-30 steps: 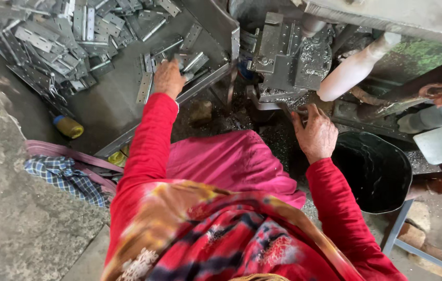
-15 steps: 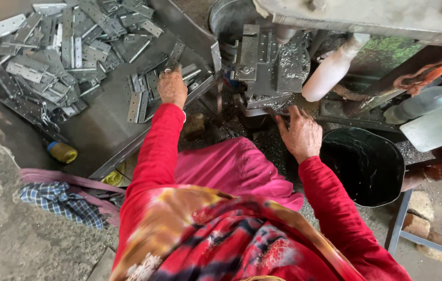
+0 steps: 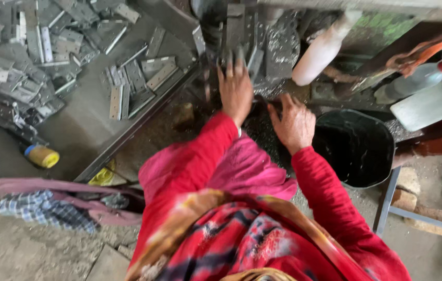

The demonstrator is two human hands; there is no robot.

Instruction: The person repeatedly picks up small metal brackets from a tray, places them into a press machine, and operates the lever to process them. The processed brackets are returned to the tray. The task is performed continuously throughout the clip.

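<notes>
Metal plates (image 3: 127, 83) — dozens; two hands (image 3: 265, 101) — one bucket (image 3: 359, 145).

— What's the person wearing?
— Long bright red sleeves down to the left hand (image 3: 235, 89) and right hand (image 3: 295, 122), a pink garment between them, and a red-patterned scarf edged ochre.

Metalworking workshop, probably small press shop. Heaped flat metal plates (image 3: 49, 57) in steel tray (image 3: 143, 117) at ten o'clock; grimy machine (image 3: 255, 41) at twelve; black bucket (image 3: 359, 148) at three; swarf-strewn concrete floor (image 3: 28, 250).
</notes>
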